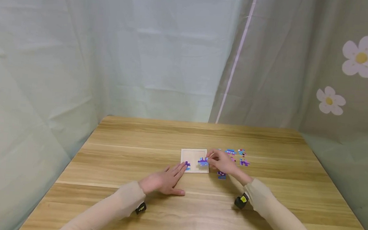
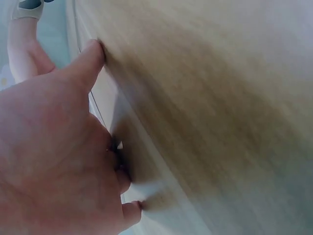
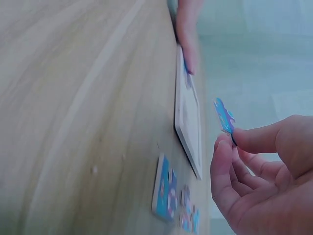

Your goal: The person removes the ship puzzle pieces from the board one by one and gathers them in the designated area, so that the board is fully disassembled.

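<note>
A shallow square puzzle tray (image 1: 182, 154) with a pale rim lies on the table. One purple and blue jigsaw piece (image 1: 187, 164) sits in its near left corner. My left hand (image 1: 167, 181) rests with straight fingers over the tray's left edge, fingertips at that piece. Between thumb and fingertips, my right hand (image 1: 223, 163) pinches another jigsaw piece (image 3: 224, 116), blue and purple with knobs. In the right wrist view this piece is held up above the tray's level; from the head it overlaps the tray's right half.
Several loose jigsaw pieces lie right of the tray, among them a blue one (image 1: 230, 151) and a purple one (image 1: 244, 162). Nearer, another piece (image 1: 221, 175) lies below my right hand. The wooden table (image 1: 131, 132) ends at curtains (image 1: 175, 57) behind.
</note>
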A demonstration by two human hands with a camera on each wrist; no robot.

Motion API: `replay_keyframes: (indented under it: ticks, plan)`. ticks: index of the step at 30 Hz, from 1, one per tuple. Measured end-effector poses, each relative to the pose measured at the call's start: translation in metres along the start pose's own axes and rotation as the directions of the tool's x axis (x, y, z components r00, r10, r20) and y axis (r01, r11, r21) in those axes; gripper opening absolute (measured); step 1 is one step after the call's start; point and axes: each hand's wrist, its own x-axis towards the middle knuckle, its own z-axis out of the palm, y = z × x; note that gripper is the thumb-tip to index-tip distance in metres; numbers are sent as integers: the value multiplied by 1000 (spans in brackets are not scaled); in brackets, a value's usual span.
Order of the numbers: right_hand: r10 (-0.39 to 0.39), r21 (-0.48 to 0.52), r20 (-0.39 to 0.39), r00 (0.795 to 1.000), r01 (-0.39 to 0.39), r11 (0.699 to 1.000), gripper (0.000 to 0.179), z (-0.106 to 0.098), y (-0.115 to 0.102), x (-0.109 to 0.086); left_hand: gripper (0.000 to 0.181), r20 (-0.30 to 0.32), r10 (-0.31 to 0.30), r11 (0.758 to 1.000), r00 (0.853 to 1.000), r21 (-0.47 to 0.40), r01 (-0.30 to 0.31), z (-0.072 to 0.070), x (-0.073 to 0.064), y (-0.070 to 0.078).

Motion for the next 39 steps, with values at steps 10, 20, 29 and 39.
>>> replay_keyframes:
  ticks: [10, 20, 29, 39]
  plan:
    - [31, 5, -31, 999, -31, 999, 12, -17, 8, -11, 96, -2, -1, 1000, 1000, 14, 1, 3, 1, 1]
    - [45, 33, -51, 998, -43, 999, 17, -35, 15, -27, 96, -23, 4, 999, 1000, 33, -3, 9, 6, -3]
    - [93, 99, -75, 993, -86, 991, 22, -49, 29, -40, 96, -11, -7, 999, 1000, 48, 7, 8, 3, 0]
    - [160, 178, -48, 986, -149, 973, 21, -63, 46, -56, 95, -28, 1, 999, 1000, 45, 0, 4, 1, 3]
